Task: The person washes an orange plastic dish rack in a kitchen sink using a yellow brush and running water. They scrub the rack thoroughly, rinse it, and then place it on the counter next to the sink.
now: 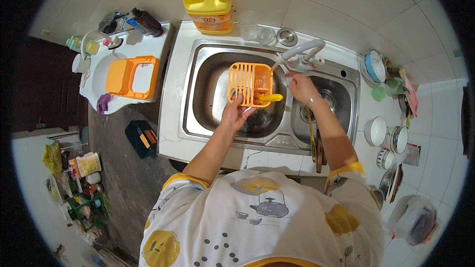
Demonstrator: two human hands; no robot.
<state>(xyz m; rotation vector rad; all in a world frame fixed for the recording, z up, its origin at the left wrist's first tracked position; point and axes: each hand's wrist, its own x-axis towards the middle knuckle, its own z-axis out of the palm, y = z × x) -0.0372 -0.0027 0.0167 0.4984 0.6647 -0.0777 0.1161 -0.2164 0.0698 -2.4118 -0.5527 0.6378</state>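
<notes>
1. Orange caddy (252,84) is held above the large basin (207,76), left of the faucet (301,48); a yellow handle (271,98) sticks out past its side.
2. Left hand (235,114): fingers grasp the caddy's near edge, probably so any drips land in the basin.
3. Right hand (303,89): just on the faucet's near side, perhaps for easy reach; I cannot tell whether its bent fingers grip anything.

Home-style kitchen: dbl s/s sink (210,84) w/ faucet (298,49), pump jug (200,5) on c'top (170,123), bowls (377,131).
</notes>
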